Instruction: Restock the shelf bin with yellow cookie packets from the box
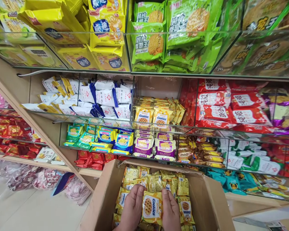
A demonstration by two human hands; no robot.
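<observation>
Low in the head view, my left hand (133,208) and my right hand (170,210) hold a yellow Cookies packet (152,207) between them, one at each side edge. The fingers of both hands are closed on it, thumbs uppermost. Its printed face, with a cookie picture, is turned up. Beneath and around the hands lie several similar yellow packets (183,186) inside an open cardboard box (100,199). More Cookies packets (143,117) stand in rows in a middle shelf compartment, above and beyond the box.
Clear-fronted shelves (132,74) rise beyond the box, holding green biscuit packs (148,41), white and blue packs (107,97), red packs (214,112) and purple soda biscuits (143,146). Plastic-wrapped bags (77,191) lie on the tiled floor (26,208) at left.
</observation>
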